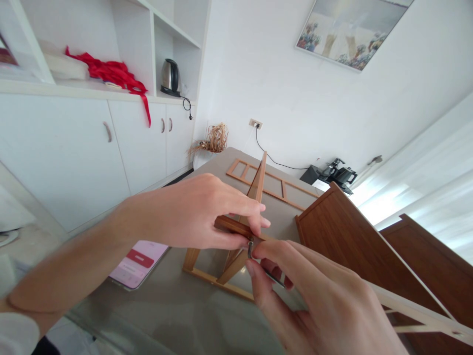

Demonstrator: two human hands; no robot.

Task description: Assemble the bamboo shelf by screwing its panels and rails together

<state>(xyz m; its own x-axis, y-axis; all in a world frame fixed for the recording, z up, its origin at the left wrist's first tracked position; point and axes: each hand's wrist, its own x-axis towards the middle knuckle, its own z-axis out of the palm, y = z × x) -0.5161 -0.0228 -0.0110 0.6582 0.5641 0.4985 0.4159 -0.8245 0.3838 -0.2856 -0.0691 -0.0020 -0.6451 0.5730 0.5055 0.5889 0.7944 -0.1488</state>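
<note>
Behind a grey table (207,320), a white wall (258,74) is seen in the head view. Over the table, a wooden bar (232,225) is gripped by the left hand (199,212); at its end, a bent metal key (250,250) is pinched by the right hand (314,291) between thumb and forefinger.

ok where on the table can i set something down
Most room: the front stretch of table, between the phone, the near wooden frame and the table's edge. A smaller patch lies between the flat frame and the nearer brown panel, beyond the right hand. Crowded: the middle, where the left hand grips a wooden bar and the right a bent metal tool.
</note>
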